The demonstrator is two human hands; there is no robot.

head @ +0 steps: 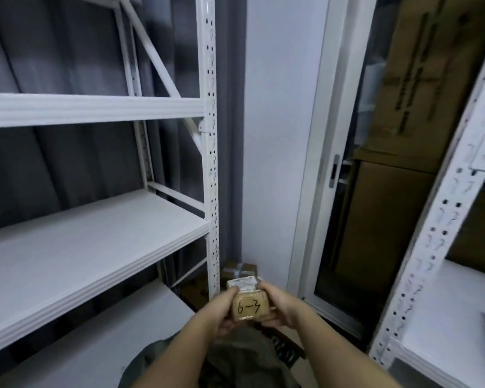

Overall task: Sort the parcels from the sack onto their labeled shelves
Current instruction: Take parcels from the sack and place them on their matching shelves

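— What's being held?
— A small tan parcel [248, 307], boxy, glossy with tape, "6-3" inked on top, a white label at its far end. The left hand [226, 310] and right hand [276, 305] curl around its sides, low in the middle.
— And the room?
— White perforated steel shelving [95, 242] left and right, grey curtain behind, cardboard boxes [389, 219] past a glass door.

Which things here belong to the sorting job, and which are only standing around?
Job:
- parcel marked 6-3, held by left hand and right hand
- white shelf rack

Standing around:
- taped box on floor
- stacked cartons behind glass door
- grey curtain
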